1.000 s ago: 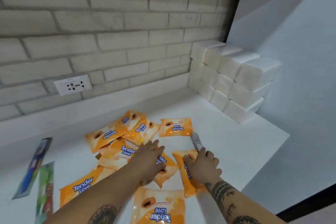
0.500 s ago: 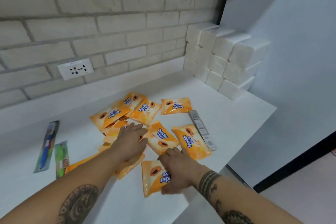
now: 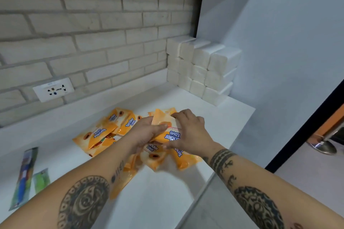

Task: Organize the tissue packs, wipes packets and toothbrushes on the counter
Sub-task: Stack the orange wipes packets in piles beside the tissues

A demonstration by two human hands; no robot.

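Observation:
Several orange wipes packets lie scattered in the middle of the white counter. Above the pile, one orange wipes packet is held between both hands. My left hand grips its left side and my right hand grips its right side. More packets lie under my hands, partly hidden. White tissue packs stand stacked in the far right corner. A blue toothbrush and a green toothbrush, both in wrappers, lie at the left edge.
A brick wall with a power socket runs behind the counter. The counter's right edge drops off beside a white wall, and a dark doorway frame stands further right.
Both hands came together and lifted one orange packet off the pile. The long grey pack seen beside the wipes earlier is no longer visible. The camera moved back and to the left.

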